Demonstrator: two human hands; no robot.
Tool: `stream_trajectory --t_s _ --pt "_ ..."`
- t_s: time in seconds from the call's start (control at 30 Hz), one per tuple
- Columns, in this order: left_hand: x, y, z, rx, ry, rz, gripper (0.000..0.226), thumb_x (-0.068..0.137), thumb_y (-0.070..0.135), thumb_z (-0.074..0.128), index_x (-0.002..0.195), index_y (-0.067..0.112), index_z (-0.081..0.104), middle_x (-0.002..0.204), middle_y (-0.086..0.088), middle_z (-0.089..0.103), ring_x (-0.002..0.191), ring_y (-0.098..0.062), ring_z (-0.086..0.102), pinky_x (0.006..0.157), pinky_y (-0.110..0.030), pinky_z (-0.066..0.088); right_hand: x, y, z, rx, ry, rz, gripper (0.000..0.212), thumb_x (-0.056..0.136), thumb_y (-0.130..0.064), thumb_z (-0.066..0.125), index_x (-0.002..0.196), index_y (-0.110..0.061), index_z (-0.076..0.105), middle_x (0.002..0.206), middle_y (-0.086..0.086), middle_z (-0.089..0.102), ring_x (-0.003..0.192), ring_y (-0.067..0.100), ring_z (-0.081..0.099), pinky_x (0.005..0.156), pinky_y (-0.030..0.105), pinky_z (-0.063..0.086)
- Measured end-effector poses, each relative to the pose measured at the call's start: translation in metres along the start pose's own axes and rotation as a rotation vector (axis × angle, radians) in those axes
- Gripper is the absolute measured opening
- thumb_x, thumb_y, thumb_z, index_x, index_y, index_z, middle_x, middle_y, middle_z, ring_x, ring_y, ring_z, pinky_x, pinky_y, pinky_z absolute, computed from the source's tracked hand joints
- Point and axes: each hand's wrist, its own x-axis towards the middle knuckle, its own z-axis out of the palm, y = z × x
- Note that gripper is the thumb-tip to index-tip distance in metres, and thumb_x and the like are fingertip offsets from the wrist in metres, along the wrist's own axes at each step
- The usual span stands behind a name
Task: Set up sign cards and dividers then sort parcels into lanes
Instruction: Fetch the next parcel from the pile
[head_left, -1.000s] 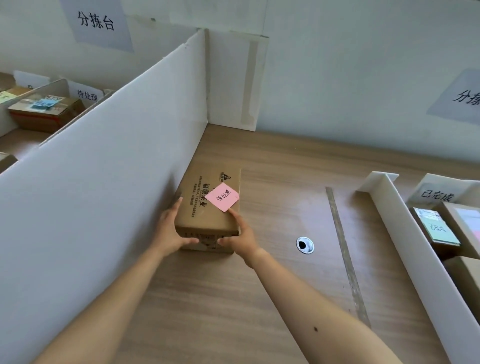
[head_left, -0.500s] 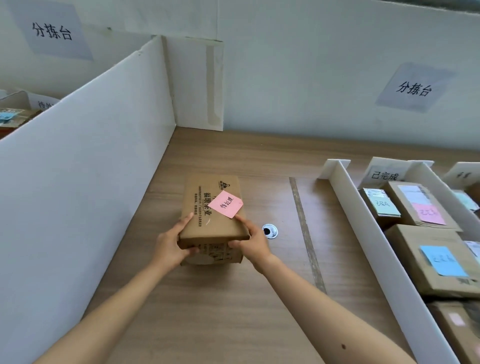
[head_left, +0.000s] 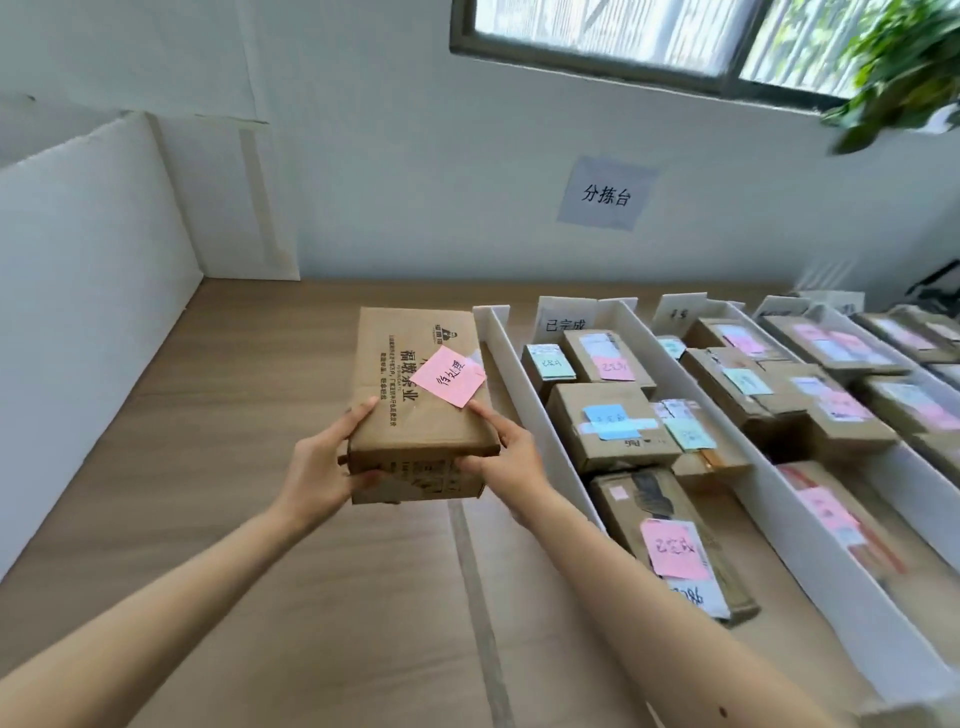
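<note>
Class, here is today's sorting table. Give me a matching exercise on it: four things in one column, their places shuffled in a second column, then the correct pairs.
Things
1. parcel with 待处理 note
2. paper sign
3. sign card
4. tall white partition

Places
A. stands at the far end of the first lane
B. gripped by the left hand and right hand
C. stuck on the wall
D. stands along the left side of the table

Pairs: 1-B, 2-C, 3-A, 4-D
</note>
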Motion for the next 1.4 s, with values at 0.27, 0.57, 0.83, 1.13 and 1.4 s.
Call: stream_trajectory --t_s 0.27,0.57,0.83,1.13,1.4 --pt "-0.037 0.122 0.115 -0.089 -0.087 0.204 0.1 0.069 -0.001 0.081 0.128 0.064 0.035 0.132 0.015 0.051 0.113 0.009 0.052 0.087 -0.016 0.05 -0.104 0.005 -0.164 -0.042 0.15 -0.066 0.074 0.069 0.002 0.069 0.124 -0.047 0.057 0.121 -0.003 0.058 0.11 0.015 0.058 0.093 0.036 0.054" --pt "-0.058 0.238 0.228 -0.081 -0.202 0.408 0.089 0.066 0.004 0.084 0.134 0.039 0.039 0.125 0.005 0.054 0.101 -0.013 0.061 0.082 -0.016 0.053 -0.205 0.02 -0.306 -0.013 0.341 -0.072 0.073 0.076 0.004 0.071 0.13 -0.042 0.053 0.127 -0.004 0.052 0.117 0.018 0.051 0.09 0.037 0.056" --pt "-0.053 0.296 0.311 -0.1 -0.368 0.411 0.086 0.067 0.008 0.084 0.122 0.054 0.038 0.12 0.007 0.057 0.101 -0.002 0.062 0.086 -0.02 0.052 -0.235 0.054 -0.396 0.036 0.495 -0.088 0.076 0.067 0.006 0.075 0.117 -0.049 0.06 0.123 -0.009 0.059 0.114 0.016 0.058 0.092 0.042 0.054" --pt "-0.018 0.358 0.423 -0.148 -0.456 0.396 0.076 0.067 0.003 0.083 0.121 0.039 0.044 0.11 0.012 0.056 0.083 0.019 0.057 0.069 0.003 0.041 -0.229 0.081 -0.515 0.009 0.546 0.003 0.07 0.075 0.001 0.075 0.125 -0.044 0.056 0.115 -0.026 0.051 0.114 0.013 0.053 0.095 0.036 0.053" --pt "0.032 0.408 0.512 -0.197 -0.5 0.385 0.077 0.065 -0.001 0.083 0.117 0.042 0.046 0.11 0.026 0.054 0.093 0.023 0.055 0.077 -0.002 0.046 -0.199 0.084 -0.621 -0.018 0.579 0.009 0.071 0.075 0.006 0.073 0.125 -0.041 0.056 0.112 -0.023 0.052 0.102 0.006 0.058 0.092 0.03 0.054"
